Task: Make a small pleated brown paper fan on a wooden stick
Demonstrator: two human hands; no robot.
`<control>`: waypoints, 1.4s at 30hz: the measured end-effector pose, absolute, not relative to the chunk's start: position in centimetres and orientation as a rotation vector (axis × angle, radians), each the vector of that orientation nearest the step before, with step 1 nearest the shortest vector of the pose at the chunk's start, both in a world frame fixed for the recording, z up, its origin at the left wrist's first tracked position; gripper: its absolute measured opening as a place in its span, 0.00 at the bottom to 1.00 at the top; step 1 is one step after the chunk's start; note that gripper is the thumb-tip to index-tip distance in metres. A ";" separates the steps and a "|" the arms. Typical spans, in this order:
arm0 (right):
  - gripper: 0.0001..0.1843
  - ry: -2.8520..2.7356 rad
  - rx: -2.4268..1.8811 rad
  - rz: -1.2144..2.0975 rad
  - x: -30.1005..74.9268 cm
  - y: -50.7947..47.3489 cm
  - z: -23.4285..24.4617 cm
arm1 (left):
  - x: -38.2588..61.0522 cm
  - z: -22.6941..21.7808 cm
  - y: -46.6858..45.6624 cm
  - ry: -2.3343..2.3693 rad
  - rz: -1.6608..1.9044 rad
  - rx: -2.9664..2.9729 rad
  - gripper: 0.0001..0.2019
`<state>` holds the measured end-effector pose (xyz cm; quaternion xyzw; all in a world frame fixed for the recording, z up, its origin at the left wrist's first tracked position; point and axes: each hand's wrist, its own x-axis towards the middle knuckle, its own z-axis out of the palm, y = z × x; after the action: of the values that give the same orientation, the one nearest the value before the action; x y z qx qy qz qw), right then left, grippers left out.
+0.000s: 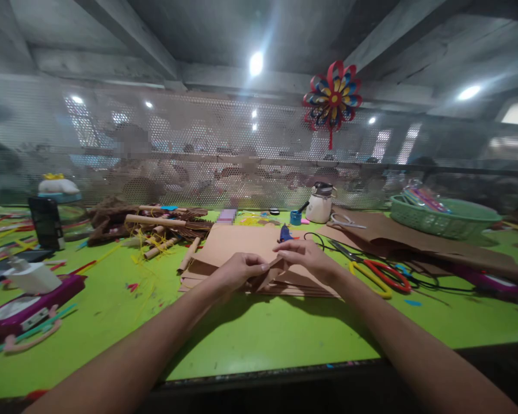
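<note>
While my left hand (237,270) and right hand (305,257) meet over the stack of brown card (237,241) lying mid-tabletop (263,339), each pinches one side of a raised flap (271,272) on the top sheet. Fingers are closed on it, so the fold stands up off the stack, which gives it a firm backing. The scissors (377,275) lie just right of the stack and the blue glue gun (285,233) just behind it, both seemingly within easy reach.

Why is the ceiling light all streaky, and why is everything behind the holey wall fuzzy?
Head view: the ceiling lamp flares into white streaks; behind the mesh screen all is blurred; the wide lens bends the table edge; the left hand and right hand, pinching brown paper, look fairly sharp.
</note>
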<state>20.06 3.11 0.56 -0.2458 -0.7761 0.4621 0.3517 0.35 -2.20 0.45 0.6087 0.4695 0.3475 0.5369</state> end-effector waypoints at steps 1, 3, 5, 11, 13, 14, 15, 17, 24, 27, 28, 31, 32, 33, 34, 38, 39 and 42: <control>0.17 -2.055 -0.680 1.134 19.8 2.9 0.5 | 0.3 0.3 -2.1 1.118 0.840 1.459 0.14; 0.16 -2.117 -0.774 1.008 19.3 2.6 0.3 | 0.4 0.2 -2.1 1.132 0.865 1.475 0.14; 0.16 -2.102 -0.842 0.978 18.9 2.3 0.2 | 0.6 0.4 -2.3 1.163 0.896 1.486 0.14; 0.14 -1.891 -0.748 1.286 18.9 2.5 0.0 | 1.3 1.2 -3.0 1.199 0.966 1.492 0.13; 0.14 -1.856 -0.702 1.345 19.0 2.7 -0.1 | 1.4 1.2 -3.0 1.212 0.976 1.482 0.12; 0.13 -1.850 -0.692 1.353 19.1 2.8 -0.2 | 1.4 1.2 -3.0 1.225 0.984 1.475 0.12; 0.13 -1.849 -0.688 1.353 19.1 2.9 -0.2 | 1.4 1.1 -3.0 1.243 0.991 1.471 0.12; 0.13 -1.847 -0.694 1.360 19.1 3.0 -0.3 | 1.4 1.0 -2.9 1.290 1.003 1.481 0.12; 0.15 -1.709 -0.793 1.554 19.1 2.9 -0.2 | 1.3 0.2 -2.4 1.431 1.043 1.563 0.14; 0.13 -1.721 -0.839 1.432 19.1 3.1 -0.4 | 1.2 0.0 -2.3 1.486 1.020 1.644 0.15; 0.13 -1.736 -0.844 1.389 19.1 3.2 -0.4 | 1.2 0.0 -2.2 1.498 1.012 1.662 0.15; 0.11 -1.752 -0.838 1.317 19.1 3.2 -0.5 | 1.2 0.0 -2.2 1.500 1.044 1.692 0.13; 0.11 -1.752 -0.832 1.300 19.1 3.2 -0.4 | 1.2 0.1 -2.3 1.492 1.063 1.700 0.13; 0.11 -1.753 -0.828 1.283 19.1 3.1 -0.4 | 1.2 0.1 -2.3 1.485 1.074 1.709 0.12; 0.10 -1.754 -0.826 1.268 19.1 3.1 -0.3 | 1.2 0.1 -2.4 1.483 1.077 1.718 0.12; 0.12 -1.741 -0.810 1.242 19.1 2.8 -0.1 | 1.5 0.4 -2.8 1.512 1.060 1.749 0.11; 0.12 -1.732 -0.810 1.248 19.1 2.7 -0.1 | 1.5 0.5 -2.9 1.514 1.066 1.756 0.11; 0.14 -1.694 -0.821 1.341 18.9 2.5 -0.1 | 1.7 0.6 -3.1 1.495 1.086 1.770 0.11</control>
<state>18.91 2.51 -0.09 -0.3249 -0.6707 0.5309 0.4034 1.66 -3.09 0.56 0.6626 0.5595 0.4065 0.2874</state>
